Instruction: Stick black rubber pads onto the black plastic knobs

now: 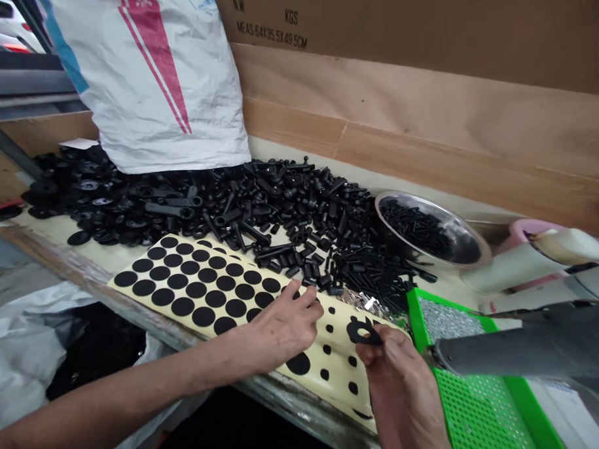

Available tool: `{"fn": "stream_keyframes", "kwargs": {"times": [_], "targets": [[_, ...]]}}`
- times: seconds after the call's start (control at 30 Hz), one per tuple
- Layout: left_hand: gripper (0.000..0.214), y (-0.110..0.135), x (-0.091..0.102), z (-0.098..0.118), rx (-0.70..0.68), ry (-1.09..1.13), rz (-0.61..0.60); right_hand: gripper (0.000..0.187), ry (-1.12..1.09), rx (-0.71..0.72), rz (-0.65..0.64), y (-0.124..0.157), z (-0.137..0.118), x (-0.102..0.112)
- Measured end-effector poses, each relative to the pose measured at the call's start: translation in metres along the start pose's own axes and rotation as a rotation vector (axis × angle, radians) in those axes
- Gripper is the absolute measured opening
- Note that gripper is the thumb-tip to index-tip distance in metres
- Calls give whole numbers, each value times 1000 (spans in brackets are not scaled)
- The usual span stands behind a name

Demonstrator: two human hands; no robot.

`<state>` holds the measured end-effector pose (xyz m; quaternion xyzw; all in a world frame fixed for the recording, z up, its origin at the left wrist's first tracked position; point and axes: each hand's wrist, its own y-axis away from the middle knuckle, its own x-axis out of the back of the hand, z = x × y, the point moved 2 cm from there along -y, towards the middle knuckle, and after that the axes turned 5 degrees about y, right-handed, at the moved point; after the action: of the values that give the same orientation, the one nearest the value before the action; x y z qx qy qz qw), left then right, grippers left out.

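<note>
A cream backing sheet (343, 318) carries rows of black round stickers (196, 289) on its left part and small black dots on its right part. My left hand (286, 322) rests over the middle of the sheet, fingers curled down at the stickers' edge. Its thumb and whatever lies under the fingertips are hidden. Between thumb and fingers, my right hand (405, 369) pinches a flat black ring-shaped piece (362, 332) with a hole in it, held just above the sheet's right end.
Behind the sheet spreads a heap of black plastic parts (231, 199). A steel bowl (480, 254) holds small black pieces. At right are a green basket (489, 414) and a dark metal arm (511, 343). A white sack (186, 83) stands at back left.
</note>
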<state>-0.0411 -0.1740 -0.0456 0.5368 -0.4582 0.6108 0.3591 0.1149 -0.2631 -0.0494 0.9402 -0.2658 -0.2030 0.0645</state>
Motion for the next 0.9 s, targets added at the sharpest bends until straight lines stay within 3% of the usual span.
{"fn": "stream_keyframes", "kwargs": {"times": [0.1, 0.27, 0.37, 0.5, 0.6, 0.67, 0.8, 0.9], "targets": [[20, 4, 10, -10, 142, 270, -24, 14, -3, -7, 22, 2, 3, -1], [10, 15, 14, -16, 514, 998, 218, 20, 21, -104, -58, 6, 6, -15], [6, 17, 13, -9, 642, 1252, 336, 25, 23, -161, -141, 10, 8, -28], [7, 19, 14, -4, 719, 1358, 474, 28, 201, -92, -30, 12, 13, -31], [11, 21, 17, -4, 745, 1354, 550, 53, 350, 68, 149, 10, 15, -24], [10, 21, 18, -5, 777, 1388, 562, 60, 423, 124, 215, 8, 16, -19], [10, 20, 15, -1, 828, 1522, 526, 37, 471, 78, 86, 3, 22, -22], [9, 20, 8, 2, 850, 1528, 506, 32, 466, 128, 60, 0, 25, -29]]}}
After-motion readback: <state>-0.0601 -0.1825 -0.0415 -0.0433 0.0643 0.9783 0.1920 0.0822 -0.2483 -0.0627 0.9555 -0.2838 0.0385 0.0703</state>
